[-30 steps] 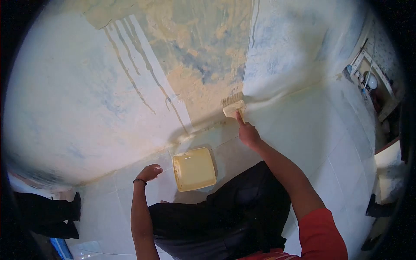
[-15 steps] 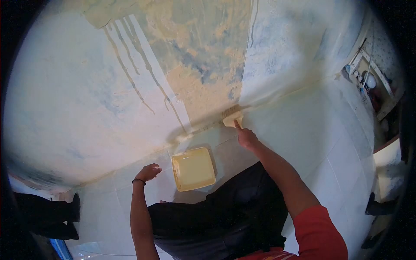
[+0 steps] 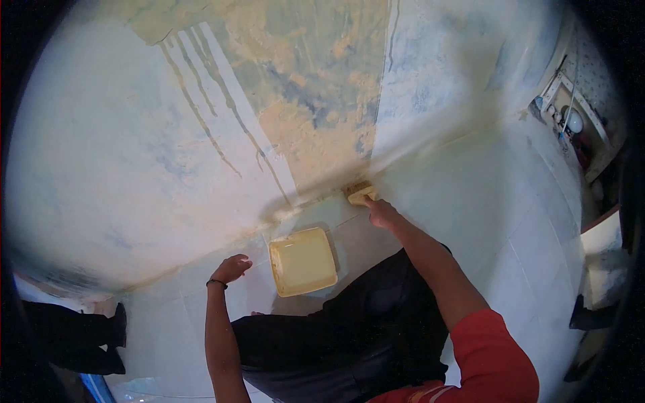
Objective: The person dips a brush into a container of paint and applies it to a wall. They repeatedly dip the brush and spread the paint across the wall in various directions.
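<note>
My right hand (image 3: 383,213) is closed around the pale handle of a wide, flat paintbrush (image 3: 363,195). The brush's dark bristles point at the foot of the wall (image 3: 319,144), close to where it meets the tiled floor. On the floor between my hands stands a square yellow tray (image 3: 276,272) containing pale yellow paint (image 3: 306,262). Left of the tray, my left hand (image 3: 232,268) hovers with loosely bent fingers and nothing visible in it. A dark band circles that wrist.
Wet drips (image 3: 225,101) run down the patchy wall above the tray. At the left, another person's dark-clothed legs (image 3: 74,332) show beside a blue object (image 3: 96,387). A white frame (image 3: 583,101) and assorted items stand at the far right.
The paintbrush has come down slightly from the wall's lower edge toward the floor, together with my right hand. My left hand is nearly still.
</note>
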Motion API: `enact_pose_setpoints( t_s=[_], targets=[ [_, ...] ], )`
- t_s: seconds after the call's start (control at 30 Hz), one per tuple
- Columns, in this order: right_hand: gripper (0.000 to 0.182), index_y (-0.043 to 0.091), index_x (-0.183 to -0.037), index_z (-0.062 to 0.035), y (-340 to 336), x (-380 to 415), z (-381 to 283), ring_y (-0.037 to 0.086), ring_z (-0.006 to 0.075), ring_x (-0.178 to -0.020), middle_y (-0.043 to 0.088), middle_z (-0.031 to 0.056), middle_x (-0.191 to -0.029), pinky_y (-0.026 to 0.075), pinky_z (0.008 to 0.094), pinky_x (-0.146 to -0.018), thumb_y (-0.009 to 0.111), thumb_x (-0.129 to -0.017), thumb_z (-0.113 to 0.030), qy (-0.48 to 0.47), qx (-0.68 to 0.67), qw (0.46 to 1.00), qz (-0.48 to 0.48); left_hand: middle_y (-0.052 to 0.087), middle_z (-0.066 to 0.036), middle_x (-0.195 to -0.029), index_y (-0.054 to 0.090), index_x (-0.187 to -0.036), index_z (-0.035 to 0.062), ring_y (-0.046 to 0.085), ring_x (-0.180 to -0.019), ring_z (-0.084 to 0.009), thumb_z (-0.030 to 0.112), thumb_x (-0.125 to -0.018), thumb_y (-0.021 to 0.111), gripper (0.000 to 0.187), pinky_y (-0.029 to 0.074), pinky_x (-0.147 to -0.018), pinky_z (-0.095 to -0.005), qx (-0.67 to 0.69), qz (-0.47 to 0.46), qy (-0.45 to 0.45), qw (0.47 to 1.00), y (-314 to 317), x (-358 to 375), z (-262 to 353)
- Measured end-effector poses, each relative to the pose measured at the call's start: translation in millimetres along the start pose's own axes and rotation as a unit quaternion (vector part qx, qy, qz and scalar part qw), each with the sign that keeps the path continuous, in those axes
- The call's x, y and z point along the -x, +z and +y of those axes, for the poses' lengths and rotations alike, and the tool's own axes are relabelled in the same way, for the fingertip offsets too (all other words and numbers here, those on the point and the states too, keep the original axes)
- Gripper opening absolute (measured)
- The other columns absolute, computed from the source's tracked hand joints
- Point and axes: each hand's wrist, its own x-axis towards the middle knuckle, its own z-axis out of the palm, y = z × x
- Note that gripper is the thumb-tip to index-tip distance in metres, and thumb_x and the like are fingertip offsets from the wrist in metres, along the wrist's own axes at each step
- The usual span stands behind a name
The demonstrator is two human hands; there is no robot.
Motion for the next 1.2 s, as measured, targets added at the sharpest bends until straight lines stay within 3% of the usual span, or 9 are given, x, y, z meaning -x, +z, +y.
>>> enact_pose_setpoints(
  t_s=[0.1, 0.43, 0.5, 0.6, 0.73, 0.93, 1.0, 1.13, 1.2],
  targets=[
    [0.065, 0.032, -0.141, -0.0203, -3, 2, 0, 0.059, 0.0353, -0.099, 0.058, 0.0213, -0.110, 0.049, 0.0429, -0.081, 0.050, -0.079, -0.008, -0.013, 0.001, 0.999, 0.030, 0.066, -0.015, -0.101, 0.057, -0.115, 0.0035, 0.066, -0.080, -0.0220, 0.038, -0.084, 0.055, 0.046, 0.049, -0.078, -0.0355, 0.052, 0.014, -0.092, 0.994, -14, 24, 50],
    [0.064, 0.032, -0.140, -0.0181, -30, 23, -13, 0.059, 0.0369, -0.096, 0.059, 0.0240, -0.104, 0.049, 0.0437, -0.083, 0.053, -0.079, -0.011, -0.033, -0.081, 0.990, 0.112, 0.066, -0.015, -0.101, 0.056, -0.114, 0.0024, 0.066, -0.078, -0.0214, 0.038, -0.085, 0.054, 0.046, 0.050, -0.077, -0.0336, 0.072, 0.027, -0.070, 0.995, -16, 31, 48],
    [0.063, 0.037, -0.137, -0.0211, -31, 24, -13, 0.060, 0.0387, -0.091, 0.061, 0.0245, -0.100, 0.048, 0.0449, -0.083, 0.050, -0.076, -0.009, -0.059, -0.137, 0.974, 0.172, 0.066, -0.015, -0.101, 0.056, -0.114, 0.0025, 0.067, -0.077, -0.0211, 0.038, -0.085, 0.054, 0.046, 0.050, -0.077, -0.0336, -0.016, 0.022, 0.030, 0.999, -14, 23, 35],
    [0.062, 0.039, -0.136, -0.0188, -40, 36, -14, 0.059, 0.0398, -0.091, 0.060, 0.0252, -0.101, 0.047, 0.0452, -0.083, 0.050, -0.075, -0.009, -0.089, -0.158, 0.955, 0.232, 0.065, -0.015, -0.101, 0.056, -0.114, 0.0019, 0.067, -0.077, -0.0212, 0.038, -0.085, 0.054, 0.046, 0.050, -0.077, -0.0336, 0.065, 0.031, -0.066, 0.995, -19, 34, 55],
    [0.064, 0.035, -0.138, -0.0179, -52, 44, -19, 0.060, 0.0410, -0.087, 0.060, 0.0265, -0.098, 0.049, 0.0459, -0.079, 0.050, -0.077, -0.008, -0.096, -0.146, 0.952, 0.252, 0.066, -0.015, -0.101, 0.056, -0.114, 0.0023, 0.067, -0.077, -0.0212, 0.038, -0.085, 0.055, 0.046, 0.050, -0.077, -0.0332, 0.044, 0.030, -0.027, 0.998, -19, 31, 48],
    [0.063, 0.035, -0.138, -0.0172, -72, 60, -26, 0.061, 0.0392, -0.083, 0.060, 0.0230, -0.102, 0.049, 0.0446, -0.072, 0.048, -0.077, -0.005, -0.170, -0.195, 0.889, 0.378, 0.066, -0.016, -0.098, 0.055, -0.115, 0.0000, 0.067, -0.076, -0.0214, 0.035, -0.088, 0.054, 0.044, 0.052, -0.071, -0.0315, 0.067, 0.033, -0.044, 0.996, -19, 33, 48],
    [0.064, 0.032, -0.140, -0.0125, -80, 63, -27, 0.061, 0.0409, -0.071, 0.060, 0.0244, -0.078, 0.049, 0.0434, -0.063, 0.049, -0.079, -0.003, -0.208, -0.172, 0.857, 0.440, 0.066, -0.015, -0.097, 0.055, -0.115, -0.0006, 0.067, -0.075, -0.0203, 0.035, -0.087, 0.055, 0.045, 0.053, -0.069, -0.0322, 0.054, 0.037, -0.052, 0.996, -19, 33, 49],
    [0.063, 0.032, -0.139, -0.0092, -103, 71, -35, 0.060, 0.0392, -0.067, 0.059, 0.0239, -0.076, 0.048, 0.0393, -0.060, 0.047, -0.079, 0.001, -0.226, -0.178, 0.816, 0.502, 0.066, -0.016, -0.097, 0.055, -0.115, -0.0004, 0.067, -0.075, -0.0202, 0.037, -0.087, 0.055, 0.046, 0.053, -0.070, -0.0336, 0.055, 0.024, -0.047, 0.997, -15, 25, 44],
    [0.061, 0.033, -0.138, -0.0066, -112, 76, -40, 0.061, 0.0369, -0.066, 0.059, 0.0231, -0.077, 0.049, 0.0368, -0.060, 0.047, -0.079, 0.003, -0.222, -0.225, 0.786, 0.532, 0.067, -0.014, -0.098, 0.056, -0.117, 0.0042, 0.066, -0.079, -0.0216, 0.039, -0.083, 0.055, 0.048, 0.049, -0.078, -0.0354, 0.065, 0.019, -0.078, 0.995, -16, 28, 48]
  ],
)
